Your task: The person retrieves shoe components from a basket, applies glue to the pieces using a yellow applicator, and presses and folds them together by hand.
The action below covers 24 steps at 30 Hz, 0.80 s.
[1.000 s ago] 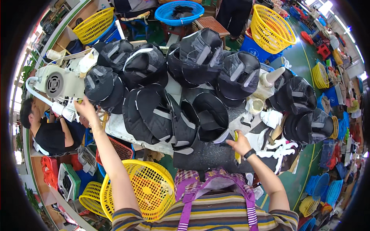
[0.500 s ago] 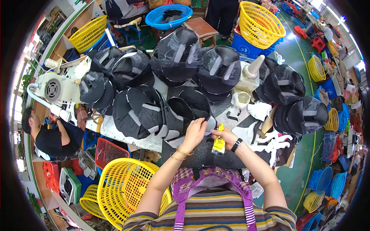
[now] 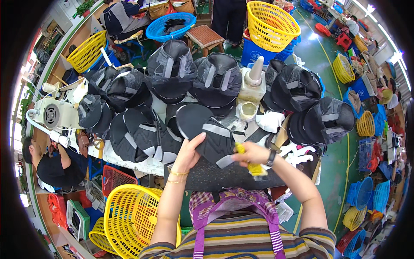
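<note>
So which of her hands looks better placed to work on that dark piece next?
Probably the right hand: it grips a yellow tool whose tip sits at the edge of the dark shoe piece. The left hand is occupied holding that piece up above the black mat.

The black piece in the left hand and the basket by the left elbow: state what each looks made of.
Black piece: seemingly matte fabric or mesh, flexible, with a shiny grey strip. Yellow basket: glossy moulded plastic, going by its open lattice.
</note>
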{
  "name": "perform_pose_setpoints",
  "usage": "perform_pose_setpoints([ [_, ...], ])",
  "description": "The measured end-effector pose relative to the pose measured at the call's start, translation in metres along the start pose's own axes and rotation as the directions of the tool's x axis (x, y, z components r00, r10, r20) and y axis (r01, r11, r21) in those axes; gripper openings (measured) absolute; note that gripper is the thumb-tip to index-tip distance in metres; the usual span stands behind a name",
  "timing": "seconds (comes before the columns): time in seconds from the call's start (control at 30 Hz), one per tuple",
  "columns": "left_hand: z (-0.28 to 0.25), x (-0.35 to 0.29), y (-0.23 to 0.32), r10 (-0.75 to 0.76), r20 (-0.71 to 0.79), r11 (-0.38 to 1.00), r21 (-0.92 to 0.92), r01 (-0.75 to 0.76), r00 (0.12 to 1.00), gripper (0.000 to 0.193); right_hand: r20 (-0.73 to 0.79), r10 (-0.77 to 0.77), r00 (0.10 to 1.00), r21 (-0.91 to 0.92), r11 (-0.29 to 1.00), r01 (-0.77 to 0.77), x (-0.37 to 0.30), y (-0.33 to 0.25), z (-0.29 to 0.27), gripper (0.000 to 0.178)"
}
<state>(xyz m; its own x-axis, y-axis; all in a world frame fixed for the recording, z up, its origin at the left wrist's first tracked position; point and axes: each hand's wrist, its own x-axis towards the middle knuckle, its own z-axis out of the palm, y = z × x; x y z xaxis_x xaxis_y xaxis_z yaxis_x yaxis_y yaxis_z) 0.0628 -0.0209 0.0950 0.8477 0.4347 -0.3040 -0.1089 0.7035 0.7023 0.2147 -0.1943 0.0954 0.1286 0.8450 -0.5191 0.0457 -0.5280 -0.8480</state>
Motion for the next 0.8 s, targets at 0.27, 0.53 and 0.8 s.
perform_pose_setpoints([
  [0.27, -0.006, -0.044, -0.052, -0.045, -0.144, 0.982, -0.190, 0.017, 0.989, 0.038, -0.781, -0.390, 0.488, -0.385, 0.916, 0.117, 0.060, 0.036, -0.110, 0.021],
  [0.53, 0.000, -0.053, -0.077, -0.174, -0.017, 0.968, -0.187, 0.168, 0.985, 0.061, -0.411, -0.663, 0.626, -0.780, 0.611, 0.136, 0.075, 0.027, -0.089, 0.033],
  [0.8, 0.023, -0.060, -0.066, -0.107, 0.083, 0.968, -0.220, 0.123, 0.991, 0.072, -0.525, -0.114, 0.844, 0.255, 0.924, 0.284, -0.002, -0.047, -0.049, 0.029],
])
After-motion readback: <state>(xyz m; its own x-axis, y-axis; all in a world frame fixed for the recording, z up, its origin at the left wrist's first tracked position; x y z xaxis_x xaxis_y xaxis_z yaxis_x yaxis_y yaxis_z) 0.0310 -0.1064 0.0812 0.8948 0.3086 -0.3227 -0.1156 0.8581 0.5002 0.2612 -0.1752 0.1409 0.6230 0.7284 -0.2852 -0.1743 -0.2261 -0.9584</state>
